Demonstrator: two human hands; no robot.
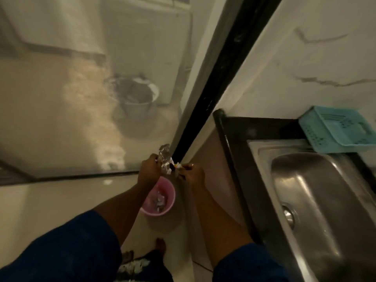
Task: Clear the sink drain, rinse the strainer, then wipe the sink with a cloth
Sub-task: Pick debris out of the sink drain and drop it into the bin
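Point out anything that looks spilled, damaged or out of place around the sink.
Nothing stands out. The steel sink looks bare, with its drain in place. Both hands, left and right, hold crumpled scraps over a pink bin on the floor, away from the sink. A blue basket sits behind it.

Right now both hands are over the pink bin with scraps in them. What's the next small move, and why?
Probably let go, so the scraps drop into the pink bin. The left hand holds a crumpled shiny wrapper and the right hand pinches small bits, both roughly above the bin's open mouth, which already holds similar litter. The sink looks empty.
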